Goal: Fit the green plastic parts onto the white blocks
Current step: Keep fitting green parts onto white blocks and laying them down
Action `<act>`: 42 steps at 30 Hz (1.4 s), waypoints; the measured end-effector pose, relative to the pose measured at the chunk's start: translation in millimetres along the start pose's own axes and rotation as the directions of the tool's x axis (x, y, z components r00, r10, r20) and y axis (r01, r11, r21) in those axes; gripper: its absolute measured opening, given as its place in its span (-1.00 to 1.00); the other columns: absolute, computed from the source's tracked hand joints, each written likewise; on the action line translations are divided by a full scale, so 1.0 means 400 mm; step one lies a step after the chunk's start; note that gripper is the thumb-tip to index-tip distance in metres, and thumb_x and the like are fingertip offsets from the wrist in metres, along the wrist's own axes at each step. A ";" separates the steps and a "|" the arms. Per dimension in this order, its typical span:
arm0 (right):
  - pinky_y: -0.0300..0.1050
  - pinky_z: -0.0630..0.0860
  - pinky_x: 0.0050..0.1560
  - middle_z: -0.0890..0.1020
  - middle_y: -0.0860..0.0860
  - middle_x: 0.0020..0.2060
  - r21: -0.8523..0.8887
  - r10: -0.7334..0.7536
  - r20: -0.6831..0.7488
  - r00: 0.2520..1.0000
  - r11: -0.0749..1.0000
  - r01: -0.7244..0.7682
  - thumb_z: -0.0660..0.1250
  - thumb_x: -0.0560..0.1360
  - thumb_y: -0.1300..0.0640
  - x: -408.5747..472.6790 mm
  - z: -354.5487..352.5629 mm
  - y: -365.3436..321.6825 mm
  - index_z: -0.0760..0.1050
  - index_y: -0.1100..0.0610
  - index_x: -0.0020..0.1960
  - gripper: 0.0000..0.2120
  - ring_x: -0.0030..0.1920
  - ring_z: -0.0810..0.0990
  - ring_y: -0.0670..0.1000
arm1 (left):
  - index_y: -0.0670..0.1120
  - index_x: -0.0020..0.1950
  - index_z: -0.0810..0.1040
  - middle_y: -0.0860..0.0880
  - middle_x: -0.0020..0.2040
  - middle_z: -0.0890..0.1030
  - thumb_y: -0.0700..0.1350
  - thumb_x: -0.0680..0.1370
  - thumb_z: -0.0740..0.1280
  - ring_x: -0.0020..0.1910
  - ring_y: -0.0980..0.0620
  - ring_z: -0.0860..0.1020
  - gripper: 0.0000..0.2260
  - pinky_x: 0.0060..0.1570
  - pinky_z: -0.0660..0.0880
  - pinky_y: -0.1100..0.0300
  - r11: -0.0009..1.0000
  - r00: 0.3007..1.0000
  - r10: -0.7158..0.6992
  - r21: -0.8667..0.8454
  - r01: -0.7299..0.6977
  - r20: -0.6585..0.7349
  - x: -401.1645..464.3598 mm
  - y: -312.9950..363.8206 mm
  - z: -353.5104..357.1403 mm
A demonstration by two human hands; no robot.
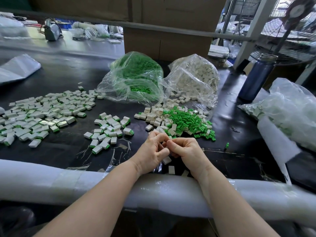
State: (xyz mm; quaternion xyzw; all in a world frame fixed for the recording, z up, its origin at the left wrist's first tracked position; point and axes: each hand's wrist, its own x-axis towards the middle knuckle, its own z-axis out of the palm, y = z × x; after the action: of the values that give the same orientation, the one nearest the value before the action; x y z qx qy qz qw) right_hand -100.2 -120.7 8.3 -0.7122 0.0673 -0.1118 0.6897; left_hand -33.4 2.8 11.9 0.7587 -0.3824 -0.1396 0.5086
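My left hand (153, 149) and my right hand (186, 151) meet fingertip to fingertip just above the black table, fingers curled around a small part that they mostly hide. A white block (166, 160) peeks out under my left palm. Right behind my hands lies a mixed heap of loose green parts (186, 119) and bare white blocks (153, 115). Two white blocks (171, 169) lie between my wrists. Fitted white-and-green pieces lie in a small cluster (111, 129) and a wide spread (42, 110) to the left.
A clear bag of green parts (135, 77) and a clear bag of white blocks (195, 77) stand behind the heap. A blue bottle (256, 77) stands at right, near more plastic bags (289, 108). A foam-wrapped rail (85, 183) lines the near table edge. One green part (227, 145) lies alone.
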 end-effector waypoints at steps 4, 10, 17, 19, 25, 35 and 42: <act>-0.41 0.38 -0.44 0.56 -0.08 -0.54 0.004 0.002 -0.009 1.000 1.000 -0.002 0.29 0.50 0.32 0.001 -0.003 0.001 0.59 0.37 -0.14 -0.86 -0.51 0.47 -0.20 | -0.13 -0.09 0.47 -0.17 0.05 0.36 -0.39 0.48 0.23 -0.23 0.12 0.36 -0.83 -0.13 0.35 0.48 1.000 1.000 0.014 0.004 -0.014 0.007 -0.004 0.002 0.001; -0.27 0.28 -0.40 0.46 0.06 -0.50 -0.019 0.021 -0.051 0.998 1.000 -0.022 0.32 0.49 0.30 -0.001 0.000 -0.002 0.58 0.45 -0.16 -0.81 -0.48 0.34 -0.13 | -0.09 -0.11 0.44 -0.12 0.02 0.35 -0.38 0.48 0.23 -0.23 0.12 0.36 -0.81 -0.13 0.32 0.50 0.999 1.000 0.018 0.031 -0.018 0.018 -0.001 0.002 0.003; -0.32 0.34 -0.42 0.50 0.00 -0.53 -0.019 0.017 -0.058 0.998 1.000 -0.018 0.33 0.48 0.31 0.001 -0.002 0.002 0.59 0.43 -0.17 -0.84 -0.50 0.37 -0.15 | -0.05 -0.13 0.43 -0.08 0.02 0.34 -0.36 0.48 0.23 -0.26 0.15 0.36 -0.80 -0.16 0.32 0.51 1.000 0.999 0.014 0.026 -0.015 0.033 0.001 -0.002 0.004; -0.35 0.36 -0.43 0.51 -0.05 -0.55 -0.009 0.019 -0.055 0.998 1.000 -0.019 0.32 0.48 0.32 0.001 -0.003 0.005 0.59 0.42 -0.17 -0.84 -0.51 0.39 -0.18 | -0.02 -0.14 0.42 -0.08 0.02 0.34 -0.36 0.49 0.23 -0.26 0.15 0.36 -0.78 -0.16 0.32 0.51 1.000 0.999 0.013 0.025 -0.014 0.038 0.001 -0.002 0.004; -0.31 0.36 -0.42 0.51 0.02 -0.52 -0.010 0.019 -0.062 0.998 1.000 -0.019 0.33 0.47 0.31 0.002 -0.002 0.003 0.59 0.43 -0.17 -0.83 -0.49 0.39 -0.15 | 0.06 -0.17 0.41 -0.07 0.02 0.35 -0.34 0.49 0.24 -0.25 0.15 0.37 -0.73 -0.17 0.33 0.51 0.999 0.999 0.017 0.028 -0.019 0.041 0.000 -0.004 0.003; -0.30 0.37 -0.43 0.51 0.04 -0.52 0.003 0.030 -0.069 0.997 1.000 -0.030 0.34 0.47 0.31 0.002 0.000 0.002 0.60 0.40 -0.22 -0.84 -0.50 0.40 -0.13 | 0.08 -0.16 0.41 -0.07 0.02 0.34 -0.32 0.50 0.24 -0.23 0.13 0.38 -0.73 -0.14 0.33 0.49 0.999 0.999 0.006 0.043 -0.008 0.052 0.001 -0.006 0.003; -0.29 0.40 -0.41 0.55 0.01 -0.49 0.027 0.013 -0.054 0.998 1.000 -0.011 0.31 0.51 0.24 0.000 0.010 -0.002 0.61 0.25 -0.26 -0.80 -0.46 0.46 -0.11 | -0.08 -0.08 0.46 -0.18 0.05 0.39 -0.35 0.49 0.25 -0.14 0.03 0.42 -0.83 -0.06 0.39 0.41 1.000 1.000 0.017 0.020 -0.017 -0.004 -0.002 0.001 -0.002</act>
State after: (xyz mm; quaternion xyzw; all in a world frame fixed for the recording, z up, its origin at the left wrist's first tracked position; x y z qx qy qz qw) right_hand -99.3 -116.9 9.2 -0.6993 0.0886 -0.1277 0.6977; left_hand -33.6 3.8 12.4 0.7608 -0.3891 -0.1301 0.5028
